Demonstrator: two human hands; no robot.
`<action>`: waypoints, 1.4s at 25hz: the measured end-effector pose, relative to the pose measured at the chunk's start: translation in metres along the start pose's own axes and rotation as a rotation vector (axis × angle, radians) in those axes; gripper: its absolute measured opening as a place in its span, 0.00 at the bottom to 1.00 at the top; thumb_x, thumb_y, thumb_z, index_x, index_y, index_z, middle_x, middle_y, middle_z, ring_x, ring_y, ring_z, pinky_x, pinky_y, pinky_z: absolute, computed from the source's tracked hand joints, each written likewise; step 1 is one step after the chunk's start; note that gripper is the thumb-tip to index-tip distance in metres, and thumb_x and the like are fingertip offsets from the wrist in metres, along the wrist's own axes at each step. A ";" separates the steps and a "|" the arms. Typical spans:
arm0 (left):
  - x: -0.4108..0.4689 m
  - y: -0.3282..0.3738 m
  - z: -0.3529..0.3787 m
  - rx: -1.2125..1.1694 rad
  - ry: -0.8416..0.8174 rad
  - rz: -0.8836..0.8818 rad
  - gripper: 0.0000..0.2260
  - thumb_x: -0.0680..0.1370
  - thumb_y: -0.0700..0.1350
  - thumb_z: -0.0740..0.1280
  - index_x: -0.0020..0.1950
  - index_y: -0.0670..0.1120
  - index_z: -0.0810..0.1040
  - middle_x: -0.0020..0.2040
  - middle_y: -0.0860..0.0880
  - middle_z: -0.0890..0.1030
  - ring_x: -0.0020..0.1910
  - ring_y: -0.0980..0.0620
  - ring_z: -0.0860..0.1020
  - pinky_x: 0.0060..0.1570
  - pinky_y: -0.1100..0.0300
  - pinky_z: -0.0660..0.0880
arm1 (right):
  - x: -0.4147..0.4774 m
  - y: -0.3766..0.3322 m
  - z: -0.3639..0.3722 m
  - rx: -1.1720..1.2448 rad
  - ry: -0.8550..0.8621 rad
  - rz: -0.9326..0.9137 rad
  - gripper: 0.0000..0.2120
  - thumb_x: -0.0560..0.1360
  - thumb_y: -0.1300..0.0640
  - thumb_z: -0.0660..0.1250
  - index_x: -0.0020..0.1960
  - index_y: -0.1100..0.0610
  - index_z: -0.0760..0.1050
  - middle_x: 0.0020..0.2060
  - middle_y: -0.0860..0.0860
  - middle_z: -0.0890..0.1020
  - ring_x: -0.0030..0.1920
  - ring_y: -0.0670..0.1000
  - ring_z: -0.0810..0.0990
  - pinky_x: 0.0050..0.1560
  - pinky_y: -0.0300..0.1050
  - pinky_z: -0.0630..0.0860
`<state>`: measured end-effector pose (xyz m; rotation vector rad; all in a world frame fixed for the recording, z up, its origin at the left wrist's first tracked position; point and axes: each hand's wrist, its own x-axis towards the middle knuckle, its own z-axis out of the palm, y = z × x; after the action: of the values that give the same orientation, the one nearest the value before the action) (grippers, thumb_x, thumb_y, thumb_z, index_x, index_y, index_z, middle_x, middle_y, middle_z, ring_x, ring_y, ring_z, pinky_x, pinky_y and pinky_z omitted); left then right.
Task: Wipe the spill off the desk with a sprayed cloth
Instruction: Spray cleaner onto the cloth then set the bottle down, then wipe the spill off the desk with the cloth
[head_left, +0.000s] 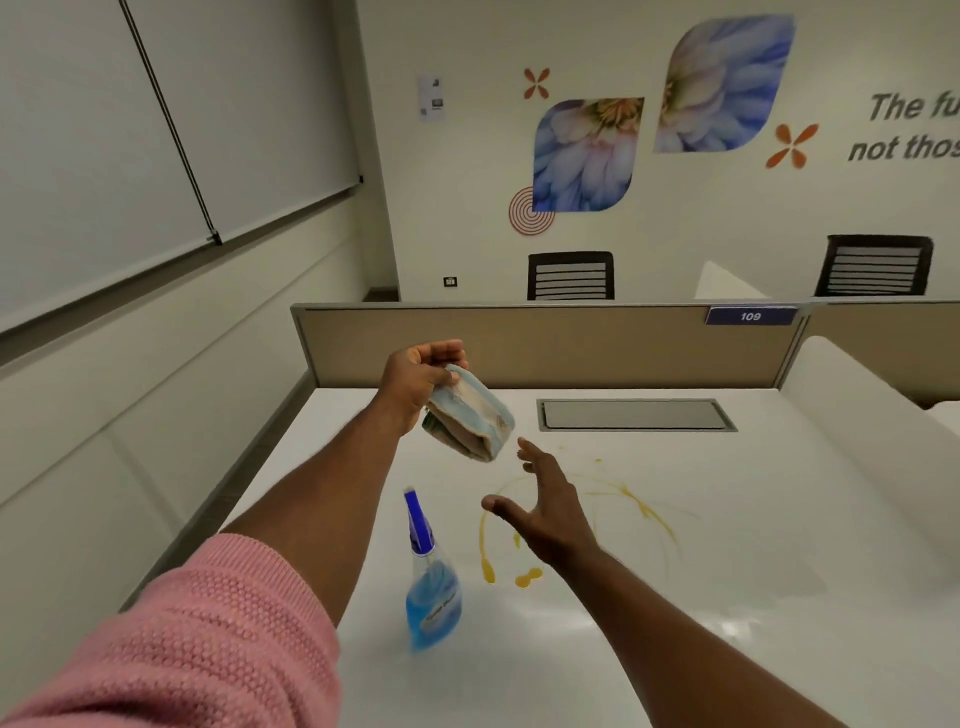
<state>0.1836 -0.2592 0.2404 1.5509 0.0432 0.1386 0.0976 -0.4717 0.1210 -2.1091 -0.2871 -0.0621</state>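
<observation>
My left hand (415, 376) holds a folded blue and beige cloth (472, 415) up in the air above the white desk (753, 545). Just below and right of the cloth, my right hand (545, 506) is open with its fingers spread, not touching the cloth. A yellow-orange spill (631, 496) streaks the desk under and to the right of that hand, with drops (527, 577) nearer to me. A spray bottle (431, 587) with blue liquid and a blue nozzle stands on the desk between my arms.
A tan partition (545, 345) with a blue tag "109" closes the far edge of the desk. A grey cable hatch (634, 414) is set into the desk behind the spill. A white side divider (872, 405) rises at right. Two dark chairs stand beyond.
</observation>
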 end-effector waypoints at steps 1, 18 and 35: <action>-0.001 0.005 0.011 -0.014 -0.012 0.011 0.17 0.74 0.25 0.68 0.57 0.41 0.83 0.51 0.44 0.85 0.52 0.48 0.84 0.48 0.57 0.83 | 0.005 -0.004 -0.010 0.075 0.061 0.039 0.55 0.62 0.21 0.68 0.80 0.45 0.57 0.75 0.45 0.69 0.69 0.47 0.72 0.69 0.54 0.73; -0.022 0.037 0.172 -0.206 -0.129 0.088 0.18 0.75 0.27 0.69 0.61 0.42 0.82 0.55 0.43 0.85 0.57 0.45 0.84 0.57 0.47 0.82 | 0.042 0.015 -0.152 0.962 0.209 0.170 0.28 0.62 0.62 0.73 0.62 0.56 0.77 0.57 0.59 0.84 0.57 0.60 0.84 0.50 0.50 0.82; -0.017 -0.022 0.206 0.154 -0.350 -0.158 0.20 0.74 0.35 0.75 0.65 0.43 0.80 0.54 0.42 0.85 0.53 0.44 0.84 0.54 0.49 0.82 | 0.063 0.067 -0.164 1.115 0.253 0.250 0.24 0.68 0.48 0.78 0.61 0.54 0.80 0.54 0.60 0.86 0.54 0.64 0.86 0.55 0.65 0.81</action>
<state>0.1915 -0.4660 0.2218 1.6986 -0.1027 -0.2673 0.1856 -0.6330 0.1620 -0.9973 0.1007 -0.0117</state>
